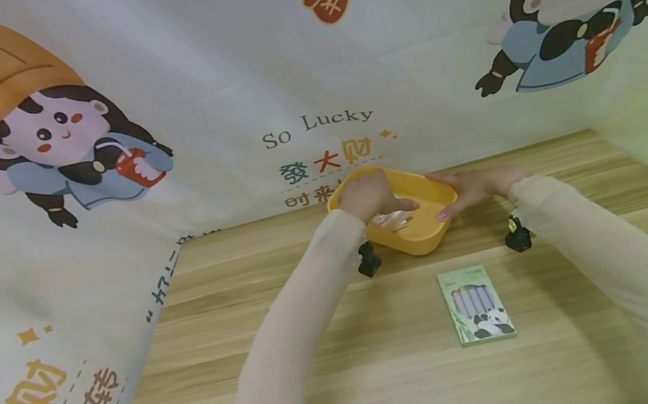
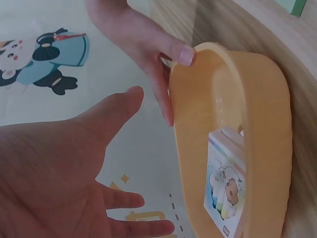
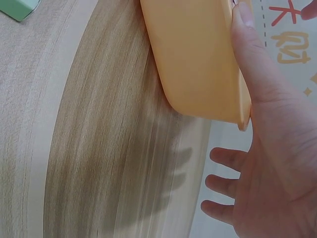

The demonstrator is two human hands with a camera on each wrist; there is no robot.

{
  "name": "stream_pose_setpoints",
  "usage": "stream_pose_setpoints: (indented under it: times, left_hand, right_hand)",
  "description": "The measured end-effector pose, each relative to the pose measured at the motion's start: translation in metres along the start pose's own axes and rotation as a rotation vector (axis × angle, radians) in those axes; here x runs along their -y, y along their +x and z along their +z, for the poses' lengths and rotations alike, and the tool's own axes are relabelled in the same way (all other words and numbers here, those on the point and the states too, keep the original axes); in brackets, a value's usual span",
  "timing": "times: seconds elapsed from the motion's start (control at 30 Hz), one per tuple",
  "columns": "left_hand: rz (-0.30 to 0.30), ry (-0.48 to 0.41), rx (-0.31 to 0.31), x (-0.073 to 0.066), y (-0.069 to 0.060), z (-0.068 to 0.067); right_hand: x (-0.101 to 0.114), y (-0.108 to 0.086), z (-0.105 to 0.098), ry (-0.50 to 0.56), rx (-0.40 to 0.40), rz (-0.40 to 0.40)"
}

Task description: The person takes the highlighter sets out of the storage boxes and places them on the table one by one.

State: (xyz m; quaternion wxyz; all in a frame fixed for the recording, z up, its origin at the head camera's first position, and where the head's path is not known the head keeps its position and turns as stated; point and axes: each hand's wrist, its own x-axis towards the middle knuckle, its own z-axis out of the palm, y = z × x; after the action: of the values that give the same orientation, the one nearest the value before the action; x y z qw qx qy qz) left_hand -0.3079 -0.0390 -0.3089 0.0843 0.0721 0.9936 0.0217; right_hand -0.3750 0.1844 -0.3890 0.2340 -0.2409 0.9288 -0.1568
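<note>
A yellow-orange plastic storage bin [image 1: 417, 240] sits at the back of the table. Inside it lies a small white box [image 2: 225, 181] with a cartoon print, half covered by the left hand in the head view. My left hand [image 1: 369, 196] is over the bin's left end; in the left wrist view its palm is bare and its fingers are extended. At the bin's right end, my right hand [image 1: 476, 185] grips the rim between thumb and index finger, while the other fingers spread outward in the right wrist view. In front lies a flat green pack of coloured pens [image 1: 476, 305] with a panda print.
A wood-grain table [image 1: 238, 302] carries everything. Behind and beside it hangs a white printed cloth [image 1: 215, 91] with cartoon figures and lettering, close behind the bin. Small black devices [image 1: 517, 234] hang at both wrists.
</note>
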Motion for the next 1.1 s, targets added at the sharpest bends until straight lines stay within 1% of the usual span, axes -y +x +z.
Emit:
stream_pose_setpoints:
  times: [0.07, 0.17, 0.27, 0.37, 0.47, 0.63, 0.77, 0.87, 1.0, 1.1]
  left_hand:
    - [-0.019, 0.021, 0.033, -0.001, 0.004, -0.003]
    - [-0.074, 0.017, 0.093, -0.002, 0.009, -0.007]
    - [-0.120, 0.011, 0.136, -0.002, 0.014, -0.011]
    - [-0.136, 0.027, 0.170, -0.001, 0.018, -0.012]
    - [-0.141, 0.037, 0.186, -0.001, 0.023, -0.012]
    - [-0.182, 0.029, 0.187, 0.000, 0.033, -0.008]
    - [-0.217, -0.015, 0.182, 0.001, 0.041, -0.007]
    - [-0.225, -0.020, 0.169, 0.003, 0.044, -0.006]
    - [-0.218, 0.009, 0.143, 0.007, 0.046, -0.003]
    - [-0.209, -0.012, 0.108, 0.010, 0.047, 0.002]
  right_hand:
    - [0.003, -0.002, -0.001, -0.003, -0.002, 0.006]
    - [0.009, -0.006, -0.001, -0.006, -0.005, 0.016]
    - [0.011, -0.006, 0.000, -0.005, -0.002, 0.021]
    - [0.011, -0.005, -0.001, -0.006, 0.005, 0.018]
    - [0.009, -0.005, -0.001, -0.015, 0.006, 0.018]
    - [0.007, -0.006, -0.002, -0.010, 0.008, 0.023]
    - [0.007, -0.007, -0.002, -0.008, 0.005, 0.033]
    - [0.007, -0.009, -0.002, -0.005, -0.001, 0.042]
    - [0.005, -0.008, 0.000, 0.014, -0.006, 0.044]
    - [0.005, -0.007, 0.000, 0.026, -0.011, 0.037]
